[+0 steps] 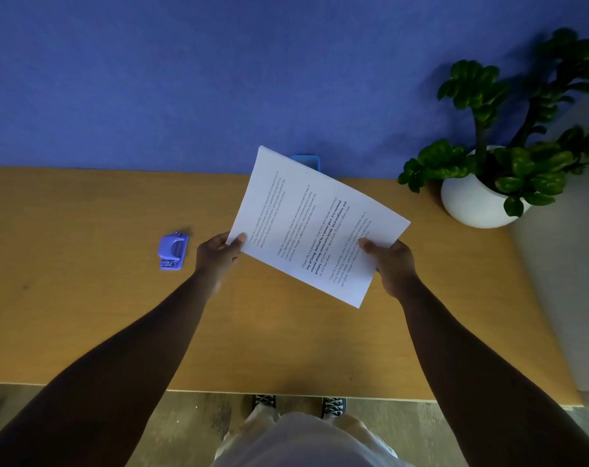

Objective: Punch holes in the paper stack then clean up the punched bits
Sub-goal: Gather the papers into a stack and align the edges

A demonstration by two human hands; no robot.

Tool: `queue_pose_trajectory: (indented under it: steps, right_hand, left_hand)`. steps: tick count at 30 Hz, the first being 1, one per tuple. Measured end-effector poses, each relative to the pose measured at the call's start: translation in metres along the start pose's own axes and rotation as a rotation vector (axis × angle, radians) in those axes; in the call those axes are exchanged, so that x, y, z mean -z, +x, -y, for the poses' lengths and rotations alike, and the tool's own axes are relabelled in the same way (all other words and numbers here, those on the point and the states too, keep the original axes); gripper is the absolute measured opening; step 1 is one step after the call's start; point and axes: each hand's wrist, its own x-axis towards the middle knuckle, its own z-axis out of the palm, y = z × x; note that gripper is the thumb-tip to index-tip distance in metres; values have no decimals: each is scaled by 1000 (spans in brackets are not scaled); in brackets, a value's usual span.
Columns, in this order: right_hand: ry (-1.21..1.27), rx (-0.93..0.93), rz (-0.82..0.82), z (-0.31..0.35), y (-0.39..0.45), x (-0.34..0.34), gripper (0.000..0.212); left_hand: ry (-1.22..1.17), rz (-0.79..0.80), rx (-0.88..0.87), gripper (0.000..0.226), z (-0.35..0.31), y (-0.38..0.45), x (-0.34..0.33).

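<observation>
I see the paper stack (315, 227), thin white printed sheets slightly curved, held tilted above the smooth wooden table (84, 315). The left hand (218, 252) pinches its left corner, thumb on top, and the right hand (392, 261) grips its right edge the same way. Left of the stack, well apart, the small rounded purple hole punch (172, 251) lies on the table. Right of the stack stands a leafy plant (508, 129) in a round white pot (471, 205).
</observation>
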Motion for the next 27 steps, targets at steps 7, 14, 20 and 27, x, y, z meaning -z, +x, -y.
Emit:
queue_pose_trajectory:
  steps: [7, 14, 20, 27]
  right_hand:
    - [218, -68, -15, -3, -4, -5, 33]
    - [350, -105, -26, -9, -6, -15, 32]
    - [440, -127, 51, -16, -8, -16, 44]
    - [414, -187, 168, -24, -7, -18, 54]
  left_hand:
    - [-183, 88, 55, 15, -7, -18, -23]
    - [-188, 199, 10, 9, -18, -32, -57]
    - [-147, 268, -52, 16, -21, -36, -72]
    - [-152, 177, -156, 22, -29, -37, -79]
